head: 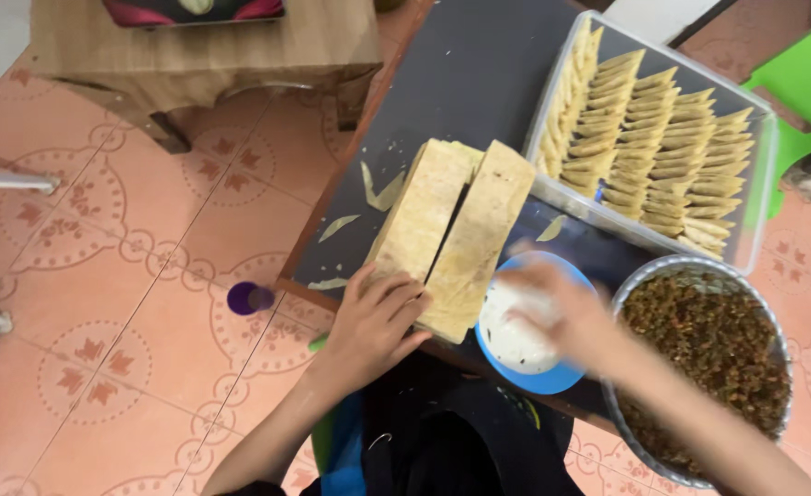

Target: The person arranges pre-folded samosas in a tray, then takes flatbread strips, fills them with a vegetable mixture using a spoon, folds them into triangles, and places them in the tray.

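**Your hands at the dough strips and the paste bowl**

Your left hand lies flat on top of the near end of the stack of dough strips. The fingers are spread a little and press down on the top sheet. They do not close around anything.

The stack is two long, pale yellow blocks that lie side by side. There is a thin dark gap between them. Each block is made of many thin sheets, and the tops look dry and a bit speckled. They sit on the dark table, near its front edge, and point away from you.

Your right hand is over the blue bowl, which holds white paste. The hand is blurry, so you cannot tell if it is open or closed.

Just right of the blue bowl is a metal bowl full of brown filling. Behind it is a clear box with rows of folded triangles packed close. A few torn scraps lie on the table left of the stack.
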